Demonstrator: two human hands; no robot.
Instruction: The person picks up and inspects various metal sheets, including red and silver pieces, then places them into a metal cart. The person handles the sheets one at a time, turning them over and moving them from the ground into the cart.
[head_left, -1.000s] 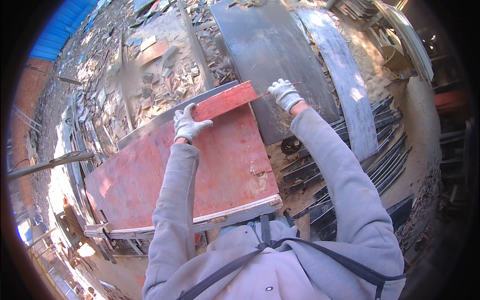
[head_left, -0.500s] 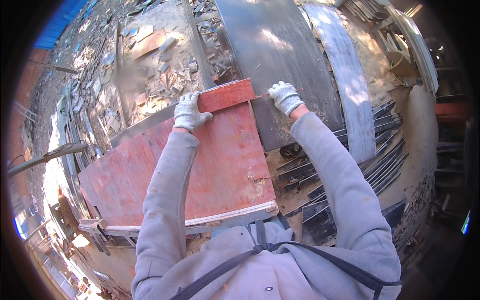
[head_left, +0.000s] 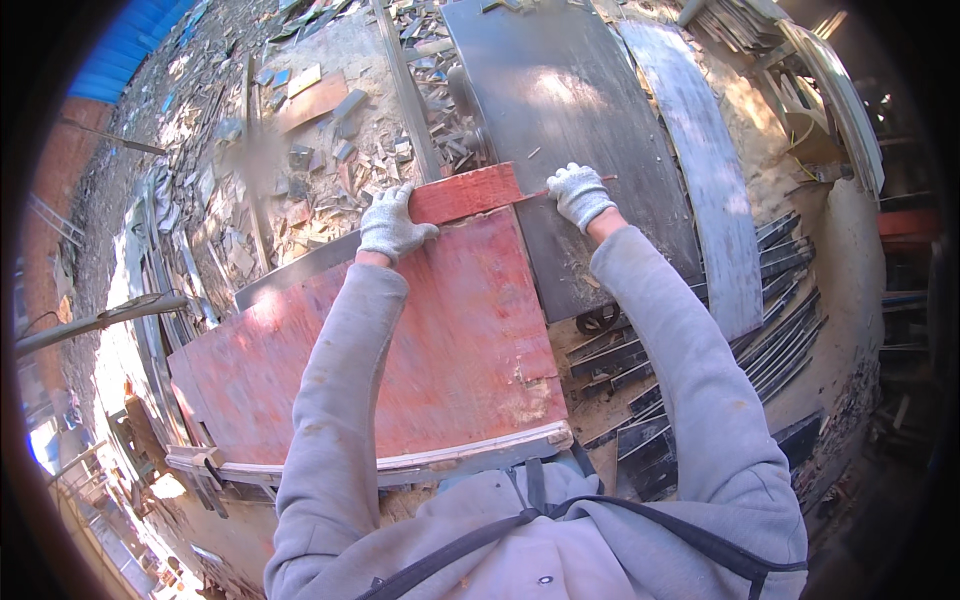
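Note:
A narrow red wooden board (head_left: 463, 195) lies along the far edge of a red panel-topped table (head_left: 440, 330). My left hand (head_left: 393, 225), in a grey-white knit glove, is at the board's left end. Its fingers curl over the far edge and its thumb points right along the red surface. My right hand (head_left: 580, 195), gloved alike, is closed round a thin reddish wooden strip (head_left: 533, 196) just beyond the board's right end. One end of the strip sticks out past the right side of that hand. The fingertips' undersides are hidden.
A long dark panel (head_left: 590, 110) stretches away beyond my right hand, with a pale, whitish plank (head_left: 700, 170) beside it. Dark strips (head_left: 770, 320) are stacked at the right. Wood offcuts (head_left: 350, 140) litter the ground past the table. A pole (head_left: 100, 322) juts in from the left.
The whole view has shifted a little, so the table and hands appear slightly farther right and lower. Both hands keep nearly the same places on the board and the strip.

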